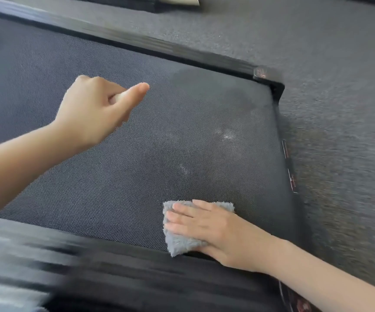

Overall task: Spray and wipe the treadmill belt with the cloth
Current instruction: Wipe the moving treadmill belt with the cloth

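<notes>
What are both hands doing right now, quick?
Left hand: fingers curled, holding nothing.
Right hand: open and flat, pressing the grey cloth on the belt.

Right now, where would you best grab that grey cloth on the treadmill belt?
Pinch the cloth at its fluffy near-left corner, coming from the near left: the right hand lies flat over the rest, and only that corner pokes out free.

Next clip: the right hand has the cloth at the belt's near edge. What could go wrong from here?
1. The cloth under the right hand lies far from the whitish streaks and the darker patch near the far corner of the belt; those may be missed.
2. The cloth's lower corner overlaps the near side rail and might catch there.
</notes>
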### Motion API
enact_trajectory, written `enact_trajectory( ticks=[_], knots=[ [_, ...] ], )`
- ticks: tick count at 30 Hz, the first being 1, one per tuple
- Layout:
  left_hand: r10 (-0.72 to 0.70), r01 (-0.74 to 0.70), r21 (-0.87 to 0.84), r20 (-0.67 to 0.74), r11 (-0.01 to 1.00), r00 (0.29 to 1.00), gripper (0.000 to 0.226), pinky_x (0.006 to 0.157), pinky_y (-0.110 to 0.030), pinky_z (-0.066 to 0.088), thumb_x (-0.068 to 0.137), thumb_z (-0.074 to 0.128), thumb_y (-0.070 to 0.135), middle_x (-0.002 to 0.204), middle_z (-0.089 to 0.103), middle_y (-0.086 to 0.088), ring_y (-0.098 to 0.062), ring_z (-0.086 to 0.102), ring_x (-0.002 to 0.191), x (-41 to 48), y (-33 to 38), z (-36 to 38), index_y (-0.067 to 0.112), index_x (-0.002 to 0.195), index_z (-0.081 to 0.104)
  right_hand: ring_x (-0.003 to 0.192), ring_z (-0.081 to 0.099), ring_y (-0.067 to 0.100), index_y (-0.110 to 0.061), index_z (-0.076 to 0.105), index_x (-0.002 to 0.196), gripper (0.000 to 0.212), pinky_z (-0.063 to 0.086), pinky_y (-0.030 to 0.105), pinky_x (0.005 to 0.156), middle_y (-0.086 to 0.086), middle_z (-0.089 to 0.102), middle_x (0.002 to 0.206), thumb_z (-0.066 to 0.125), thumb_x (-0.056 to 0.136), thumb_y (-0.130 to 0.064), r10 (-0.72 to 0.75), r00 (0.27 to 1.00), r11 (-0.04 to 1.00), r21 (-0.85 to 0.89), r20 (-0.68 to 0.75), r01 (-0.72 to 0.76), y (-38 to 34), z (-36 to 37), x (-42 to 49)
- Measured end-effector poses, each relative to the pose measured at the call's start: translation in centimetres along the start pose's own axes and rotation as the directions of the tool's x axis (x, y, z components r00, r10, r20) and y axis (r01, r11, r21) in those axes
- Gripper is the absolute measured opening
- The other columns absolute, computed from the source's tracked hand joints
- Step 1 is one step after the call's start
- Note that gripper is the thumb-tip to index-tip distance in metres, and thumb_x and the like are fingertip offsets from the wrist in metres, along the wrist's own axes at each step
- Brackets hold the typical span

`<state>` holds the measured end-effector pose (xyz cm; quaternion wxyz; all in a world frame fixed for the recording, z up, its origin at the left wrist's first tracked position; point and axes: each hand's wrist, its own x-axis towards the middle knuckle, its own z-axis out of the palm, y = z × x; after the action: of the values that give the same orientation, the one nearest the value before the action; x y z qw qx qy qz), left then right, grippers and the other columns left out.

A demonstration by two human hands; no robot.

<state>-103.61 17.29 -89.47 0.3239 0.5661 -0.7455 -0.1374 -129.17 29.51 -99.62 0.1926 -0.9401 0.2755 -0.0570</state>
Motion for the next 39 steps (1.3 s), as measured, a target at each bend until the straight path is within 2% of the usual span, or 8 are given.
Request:
enact_trajectory(
  ticks=[3, 7, 15, 18, 23, 27, 34, 39],
  knots=[
    [-0.024, 0.023, 0.016, 0.022, 1.000, 0.999, 0.079, 0.060, -0.032, 0.043, 0.083, 0.033, 0.071, 0.046, 0.057, -0.003, -0.008, 0.049, 0.041, -0.5, 0.8, -0.4, 0.003, 0.053, 0.059, 0.144, 0.009, 0.004, -0.022, 0.031, 0.145, 0.050, 0.008, 0.030, 0.118, -0.012, 0.022, 0.154, 0.039, 0.095, -0.023, -0.004, 1.000, 0.999, -0.047, 0.019, 0.005, 1.9, -0.7, -0.8],
    [-0.037, 0.035, 0.045, 0.061, 0.998, 0.997, 0.084, 0.063, -0.037, 0.049, 0.081, 0.031, 0.074, 0.047, 0.057, -0.008, -0.017, 0.053, 0.046, -1.1, 2.5, -1.2, 0.000, 0.055, 0.059, 0.144, 0.011, 0.004, -0.022, 0.027, 0.146, 0.051, 0.010, 0.030, 0.117, -0.010, 0.023, 0.154, 0.034, 0.096, -0.028, 0.205, 0.974, 0.974, -0.078, -0.093, -0.213, 6.7, -2.3, -2.7],
    [0.017, -0.053, 0.181, 0.193, 0.982, 0.981, 0.110, 0.068, -0.052, 0.051, 0.069, 0.016, 0.094, 0.057, 0.060, -0.023, -0.037, 0.059, 0.056, -1.2, 3.5, -3.0, -0.008, 0.063, 0.056, 0.141, 0.008, 0.000, -0.019, 0.026, 0.146, 0.047, 0.006, 0.032, 0.118, -0.005, 0.018, 0.155, 0.039, 0.101, -0.019, 0.630, 0.736, 0.771, 0.091, -0.247, -0.630, 13.2, -6.7, -1.5],
    [0.035, -0.092, 0.253, 0.221, 0.963, 0.975, 0.106, 0.061, -0.041, 0.049, 0.065, 0.011, 0.096, 0.053, 0.059, -0.015, -0.030, 0.057, 0.056, -1.5, 2.2, -1.4, -0.001, 0.057, 0.052, 0.141, 0.008, 0.001, -0.018, 0.028, 0.146, 0.046, 0.001, 0.023, 0.115, -0.005, 0.019, 0.155, 0.037, 0.101, -0.017, 0.651, 0.702, 0.747, 0.079, -0.291, -0.660, 13.5, -6.5, -0.6],
    [0.076, -0.155, 0.354, 0.228, 0.922, 0.971, 0.085, 0.059, -0.031, 0.040, 0.067, 0.016, 0.089, 0.047, 0.050, -0.003, -0.020, 0.052, 0.055, -1.2, 0.5, 0.9, 0.010, 0.046, 0.038, 0.124, 0.004, -0.010, -0.021, 0.026, 0.146, 0.046, -0.012, -0.008, 0.090, -0.023, 0.011, 0.143, 0.037, 0.101, -0.021, 0.689, 0.650, 0.709, 0.111, -0.321, -0.697, 12.0, -6.3, -0.4],
    [0.099, -0.184, 0.361, 0.241, 0.914, 0.965, 0.077, 0.062, -0.031, 0.037, 0.067, 0.013, 0.080, 0.052, 0.051, -0.003, -0.028, 0.054, 0.062, -0.9, 0.6, 2.3, 0.010, 0.048, 0.041, 0.121, 0.003, -0.008, -0.021, 0.022, 0.147, 0.048, -0.002, 0.001, 0.094, -0.019, 0.012, 0.147, 0.037, 0.101, -0.021, 0.752, 0.602, 0.651, 0.153, -0.269, -0.744, 9.2, -6.2, 0.4],
    [0.164, -0.212, 0.256, 0.196, 0.943, 0.967, 0.062, 0.062, -0.033, 0.044, 0.074, 0.016, 0.067, 0.045, 0.036, -0.003, -0.032, 0.044, 0.054, -3.0, -0.4, 3.3, 0.013, 0.047, 0.027, 0.123, -0.001, -0.008, -0.024, 0.020, 0.147, 0.048, -0.017, -0.012, 0.081, -0.024, 0.003, 0.139, 0.036, 0.102, -0.021, 0.765, 0.596, 0.637, 0.153, -0.244, -0.755, 6.8, -5.4, 0.8],
    [0.064, -0.139, 0.336, 0.224, 0.931, 0.973, 0.074, 0.067, -0.034, 0.042, 0.078, 0.021, 0.079, 0.053, 0.047, -0.006, -0.033, 0.053, 0.064, -2.2, 0.0, 3.9, 0.012, 0.049, 0.036, 0.126, -0.001, -0.010, -0.022, 0.022, 0.147, 0.048, -0.007, 0.010, 0.107, -0.020, 0.006, 0.146, 0.036, 0.101, -0.021, 0.740, 0.615, 0.662, 0.134, -0.270, -0.738, 7.3, -4.7, 0.7]
  ],
)
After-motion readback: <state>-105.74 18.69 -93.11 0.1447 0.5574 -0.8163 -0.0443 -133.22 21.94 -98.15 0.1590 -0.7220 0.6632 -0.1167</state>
